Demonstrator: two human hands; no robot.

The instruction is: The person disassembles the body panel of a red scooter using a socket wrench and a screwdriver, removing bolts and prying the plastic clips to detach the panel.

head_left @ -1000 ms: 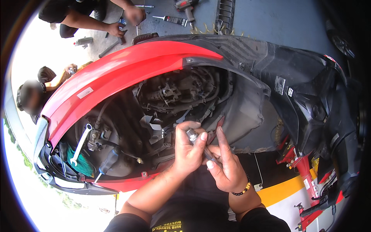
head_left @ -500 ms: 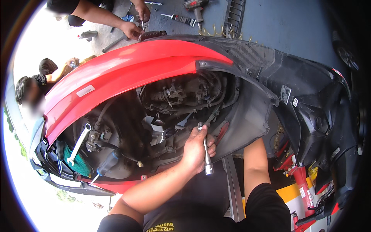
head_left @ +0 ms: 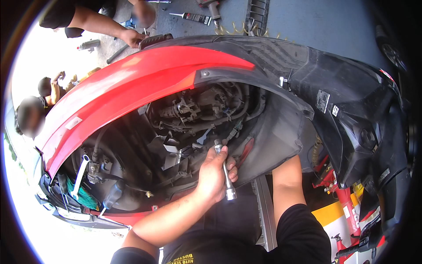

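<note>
My left hand (head_left: 212, 175) is closed round a chrome socket tool (head_left: 230, 190), held upright over the open underseat cavity of a red-and-black scooter (head_left: 132, 75). My right forearm (head_left: 288, 180) reaches under the grey inner panel (head_left: 281, 132), which hides that hand. At the cavity's left lie a combination wrench (head_left: 80, 176), a blue-handled screwdriver (head_left: 112, 196) and a green cloth (head_left: 89, 201). Engine parts and hoses (head_left: 198, 110) show deeper inside.
Two co-workers, one's arm (head_left: 94, 22) at the top, another's arm (head_left: 55, 90) at the left, are beyond the scooter. A tube (head_left: 189, 17), impact gun (head_left: 213, 11) and coiled hose (head_left: 228, 31) lie behind it. A red stand (head_left: 345, 202) is at lower right.
My right hand has left the tool and gone down under the inner panel. My left hand still holds the tool, now upright and slightly further left than half a second ago.
</note>
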